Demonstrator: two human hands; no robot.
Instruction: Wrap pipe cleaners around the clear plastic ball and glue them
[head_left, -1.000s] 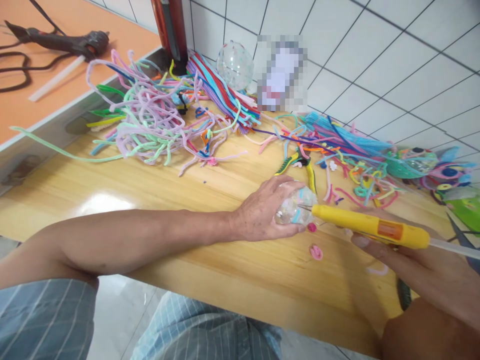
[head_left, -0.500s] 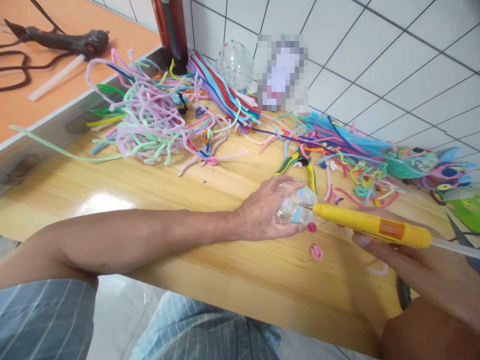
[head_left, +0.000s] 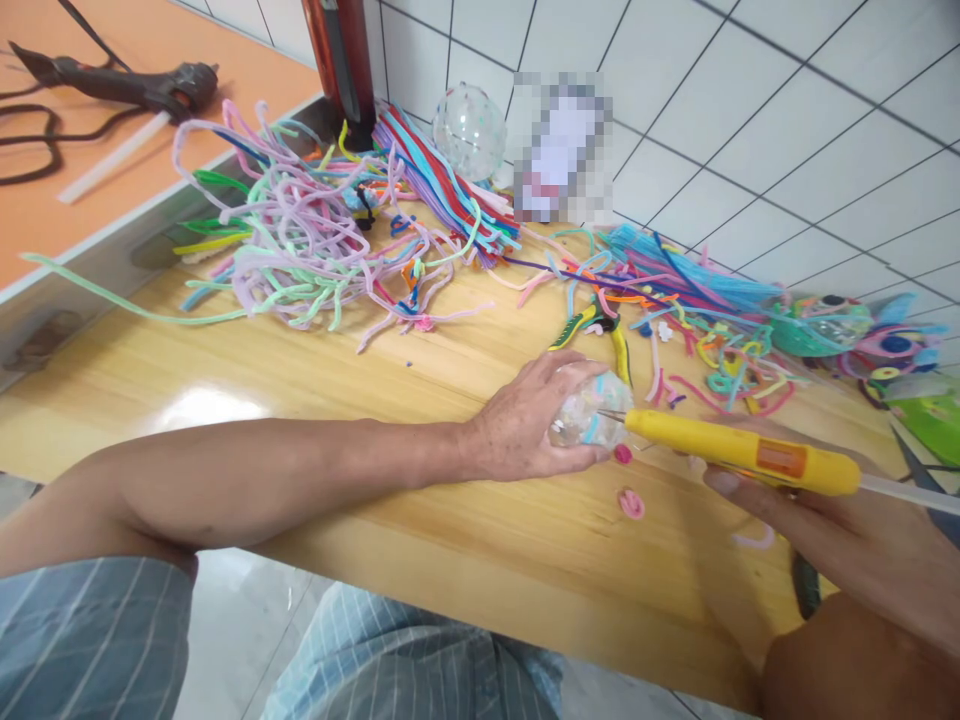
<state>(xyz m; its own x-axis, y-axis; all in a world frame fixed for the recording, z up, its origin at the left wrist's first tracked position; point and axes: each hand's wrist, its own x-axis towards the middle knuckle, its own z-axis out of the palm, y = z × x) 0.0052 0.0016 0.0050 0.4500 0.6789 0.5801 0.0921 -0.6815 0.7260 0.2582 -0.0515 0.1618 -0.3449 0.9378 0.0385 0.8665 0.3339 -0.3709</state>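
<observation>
My left hand (head_left: 525, 420) is wrapped round a clear plastic ball (head_left: 589, 412) with coloured bits on it, resting on the wooden table (head_left: 315, 380). My right hand (head_left: 817, 530) grips a yellow glue gun (head_left: 742, 452), a clear glue stick poking out of its back end. The gun's metal tip touches the ball's right side. Two small pink coils (head_left: 631, 503) lie on the table just below the ball.
Heaps of coloured pipe cleaners (head_left: 315, 230) cover the back of the table, with yellow-handled pliers (head_left: 592, 325) among them. A second clear ball (head_left: 471, 128) sits by the tiled wall. A black glue gun (head_left: 135, 82) lies on an orange surface at left. Scissors (head_left: 926, 475) are at far right.
</observation>
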